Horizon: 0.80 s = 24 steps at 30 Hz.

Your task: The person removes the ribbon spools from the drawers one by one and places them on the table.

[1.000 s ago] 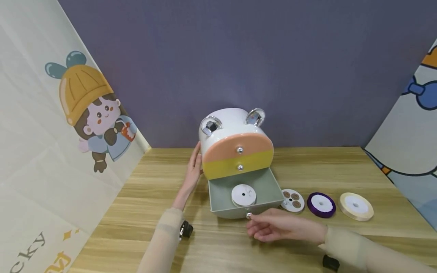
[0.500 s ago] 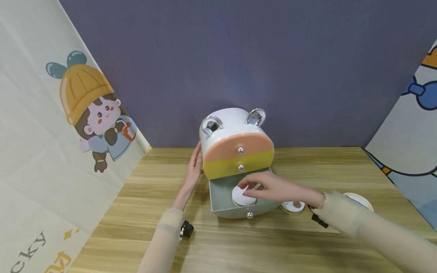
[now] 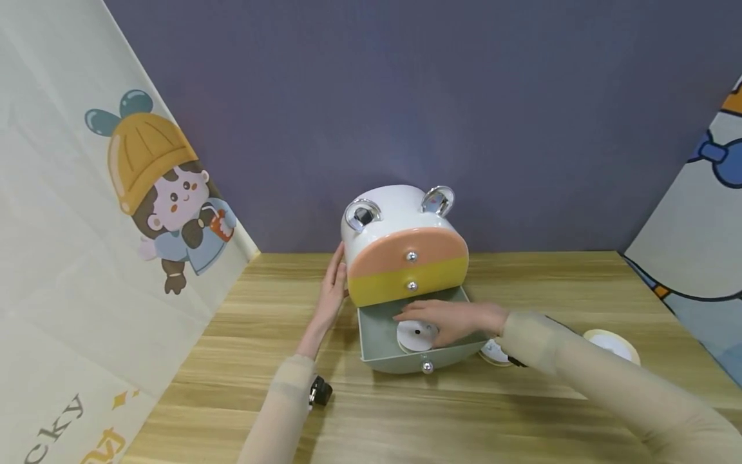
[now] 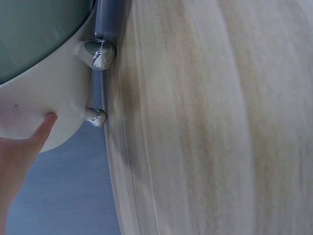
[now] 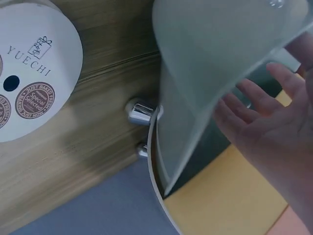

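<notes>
A small rounded drawer cabinet [image 3: 385,212] with silver ears stands on the table, its orange and yellow drawers closed. Its bottom grey-green drawer [image 3: 375,338] is pulled out, with a white ribbon spool [image 3: 410,336] lying in it. My left hand [image 3: 332,289] rests against the cabinet's left side, fingers straight. In the left wrist view its thumb [image 4: 43,129] touches the white shell. My right hand [image 3: 451,318] reaches into the drawer over the spool's right part, fingers loosely extended. In the right wrist view those fingers [image 5: 259,100] are partly hidden by the drawer wall.
Right of the drawer lies a spool with brown labels [image 5: 46,73], partly covered by my right arm in the head view. A cream ribbon spool [image 3: 616,345] sits farther right. A purple-grey wall [image 3: 522,129] rises behind the wooden table [image 3: 232,361].
My right hand has left the bottom drawer's knob and moved up into the drawer above the white spool, its fingers spreading. My left hand stays at the cabinet's side.
</notes>
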Available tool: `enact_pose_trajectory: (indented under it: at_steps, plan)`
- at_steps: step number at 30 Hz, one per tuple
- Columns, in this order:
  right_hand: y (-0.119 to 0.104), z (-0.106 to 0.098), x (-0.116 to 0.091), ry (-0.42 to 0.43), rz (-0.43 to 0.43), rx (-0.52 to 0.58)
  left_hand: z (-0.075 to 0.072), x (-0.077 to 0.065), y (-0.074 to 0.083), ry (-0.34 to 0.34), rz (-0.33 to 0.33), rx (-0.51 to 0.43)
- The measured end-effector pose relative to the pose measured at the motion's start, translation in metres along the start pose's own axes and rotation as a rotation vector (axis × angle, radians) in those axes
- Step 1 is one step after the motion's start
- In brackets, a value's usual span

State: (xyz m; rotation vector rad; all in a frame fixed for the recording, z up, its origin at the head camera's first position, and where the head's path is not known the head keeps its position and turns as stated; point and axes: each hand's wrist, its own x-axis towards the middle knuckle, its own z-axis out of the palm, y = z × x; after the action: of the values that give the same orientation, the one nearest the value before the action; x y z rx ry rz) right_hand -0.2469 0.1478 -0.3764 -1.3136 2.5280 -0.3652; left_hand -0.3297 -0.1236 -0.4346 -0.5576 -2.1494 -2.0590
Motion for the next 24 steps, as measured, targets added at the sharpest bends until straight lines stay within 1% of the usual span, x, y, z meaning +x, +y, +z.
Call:
enact_pose_trajectory:
  at_steps: [5, 10, 18, 21, 24]
  plan:
    - [0.006, 0.004, 0.008, -0.024, 0.007, -0.002, 0.001, 0.001, 0.001, -0.007, -0.005, -0.011]
    - [0.010, 0.011, 0.013, -0.024, -0.003, -0.042, 0.001, 0.002, 0.002, -0.016, 0.004, -0.017]
    - [0.011, 0.016, 0.017, -0.044, 0.074, -0.036, 0.002, 0.002, 0.002, -0.002, 0.003, -0.004]
    - [0.011, 0.017, 0.018, -0.030, 0.091, -0.058, 0.001, 0.001, 0.001, 0.002, 0.002, -0.002]
    - [0.009, 0.016, 0.017, 0.011, 0.084, -0.098, 0.001, 0.001, 0.000, 0.003, 0.001, -0.005]
